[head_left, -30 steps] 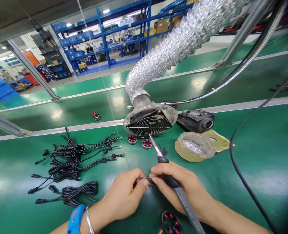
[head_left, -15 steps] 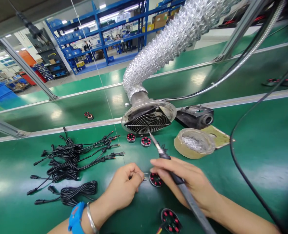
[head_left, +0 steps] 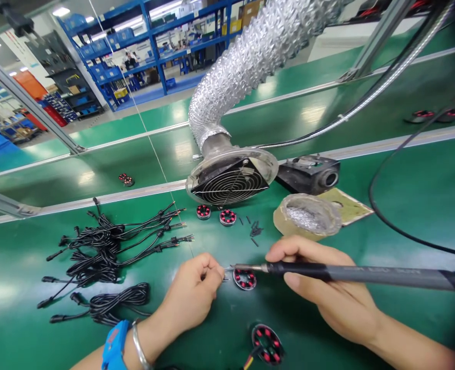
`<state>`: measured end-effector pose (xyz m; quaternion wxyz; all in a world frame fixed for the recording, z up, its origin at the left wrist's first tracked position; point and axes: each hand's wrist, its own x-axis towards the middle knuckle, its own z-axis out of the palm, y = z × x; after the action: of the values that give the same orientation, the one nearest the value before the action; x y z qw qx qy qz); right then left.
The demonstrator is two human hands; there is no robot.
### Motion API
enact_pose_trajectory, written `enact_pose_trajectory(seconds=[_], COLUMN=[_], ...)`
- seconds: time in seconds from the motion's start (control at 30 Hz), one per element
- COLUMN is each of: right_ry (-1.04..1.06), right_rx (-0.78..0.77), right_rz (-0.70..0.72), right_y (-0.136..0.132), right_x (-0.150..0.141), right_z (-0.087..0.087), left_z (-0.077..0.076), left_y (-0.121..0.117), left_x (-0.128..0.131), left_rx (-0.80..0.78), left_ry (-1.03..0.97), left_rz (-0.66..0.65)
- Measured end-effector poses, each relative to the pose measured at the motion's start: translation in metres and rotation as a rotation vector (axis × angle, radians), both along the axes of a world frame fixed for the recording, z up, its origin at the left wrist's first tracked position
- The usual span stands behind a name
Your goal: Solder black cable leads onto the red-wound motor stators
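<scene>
My left hand is closed in a pinch, with short thin wire ends sticking out past the fingertips. A thin strand hangs from above and runs down towards this hand. In my right hand is a soldering iron, lying nearly level and pointing left. Its tip is at the wire ends beside my left fingertips; whether they touch I cannot tell. Just under the tip lies a round part with red and black segments. A similar part with coloured leads lies nearer to me.
Bundled black cables lie at the left. Two more round parts and small black pieces lie beyond my hands. A fan hood on a silver duct overhangs them. At right are a round tub and a black holder.
The soldering iron has swung from pointing up and away to lying nearly level, its tip now by my left fingertips. My right hand has shifted right; my left hand keeps its pinch.
</scene>
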<state>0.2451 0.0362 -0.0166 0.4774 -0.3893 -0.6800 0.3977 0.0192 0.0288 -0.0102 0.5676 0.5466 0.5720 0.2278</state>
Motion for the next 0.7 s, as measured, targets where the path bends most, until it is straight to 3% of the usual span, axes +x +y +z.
enact_pose_trajectory(seconds=[0.7], right_ry=[-0.047], right_rx=[0.06], right_rz=[0.013], right_y=[0.0001], right_x=[-0.0023], right_z=[0.0007], left_z=[0.0022], left_y=[0.0017], left_x=[0.0017], left_rx=[-0.02], left_ry=[0.034], left_rz=[-0.005])
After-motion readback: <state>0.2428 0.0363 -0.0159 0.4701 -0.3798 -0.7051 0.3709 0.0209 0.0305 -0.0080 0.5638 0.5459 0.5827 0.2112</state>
